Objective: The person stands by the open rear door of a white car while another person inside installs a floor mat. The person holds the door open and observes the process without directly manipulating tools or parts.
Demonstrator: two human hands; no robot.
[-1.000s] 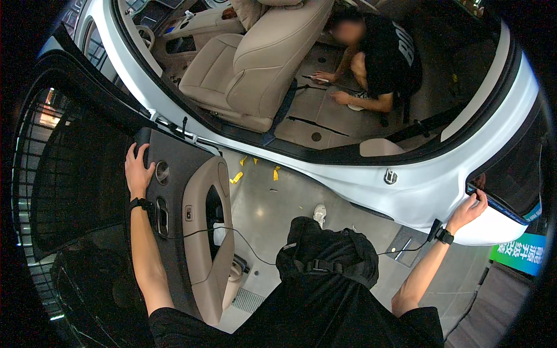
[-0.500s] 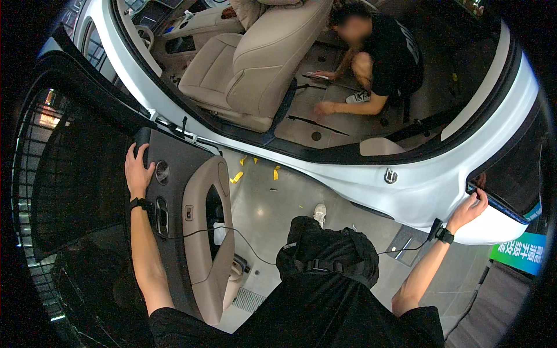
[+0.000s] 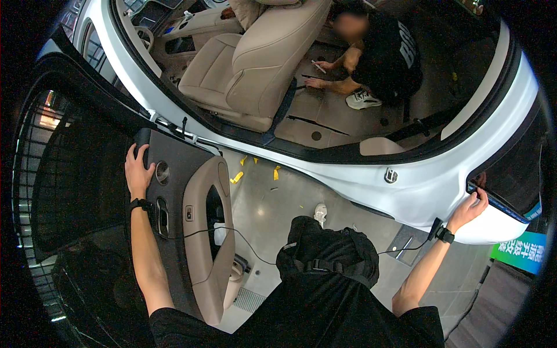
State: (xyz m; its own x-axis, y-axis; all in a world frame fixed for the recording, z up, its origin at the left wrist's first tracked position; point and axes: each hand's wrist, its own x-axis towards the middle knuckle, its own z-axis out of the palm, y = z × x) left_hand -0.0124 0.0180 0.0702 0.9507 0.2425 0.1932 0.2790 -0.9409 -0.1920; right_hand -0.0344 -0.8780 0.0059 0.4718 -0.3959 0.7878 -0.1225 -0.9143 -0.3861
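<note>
Here, left hand (image 3: 138, 174) rests on the dark-grey-and-beige padded car door (image 3: 174, 203), grip spread, unclosed; door stands out from the glossy white car body (image 3: 429, 191). Right hand (image 3: 467, 211), fingers bent, at body's rear; hold unclear.

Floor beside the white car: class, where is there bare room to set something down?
Mostly bare floor lies between the car door and the white shoe; another patch lies between the wearer's right forearm and the green sign. Yellow scraps crowd the strip by the car.

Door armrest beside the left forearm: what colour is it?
The door armrest is beige-brown, seen best in the head view.
</note>
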